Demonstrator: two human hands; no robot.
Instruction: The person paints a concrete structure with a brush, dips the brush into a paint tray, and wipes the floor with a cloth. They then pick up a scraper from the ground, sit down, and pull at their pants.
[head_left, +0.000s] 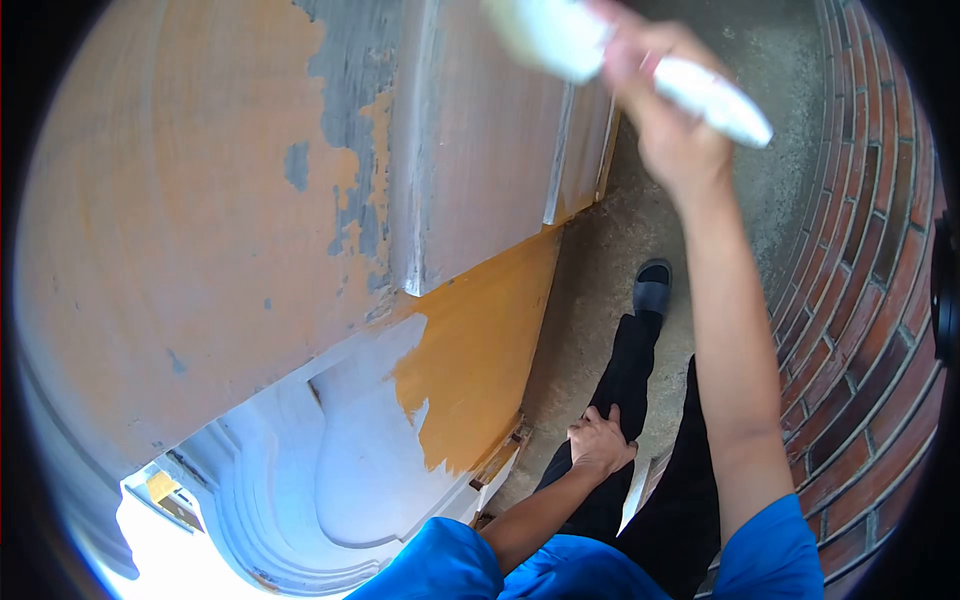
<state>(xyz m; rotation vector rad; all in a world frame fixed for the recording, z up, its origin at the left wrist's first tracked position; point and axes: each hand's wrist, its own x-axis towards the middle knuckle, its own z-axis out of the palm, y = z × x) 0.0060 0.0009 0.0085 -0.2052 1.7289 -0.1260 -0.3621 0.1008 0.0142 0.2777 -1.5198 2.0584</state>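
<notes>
We see right hand (675, 95), fingers gripping a paintbrush (712, 100); left hand (601, 443) on black trouser leg (622, 370), fingers loosely spread.

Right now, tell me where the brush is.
In the head view, the brush is at the top, right of centre, in the grip of the right hand, left of the brick wall; its bristles are blurred.

Panel (200, 250) at left, brick wall (870, 250) at right, floor (760, 210) between them with a shoe (653, 292) on it; a brush (568, 38) sits in the right grip (668, 120), ahead of the left grip (602, 442) on a leg (622, 365).
</notes>
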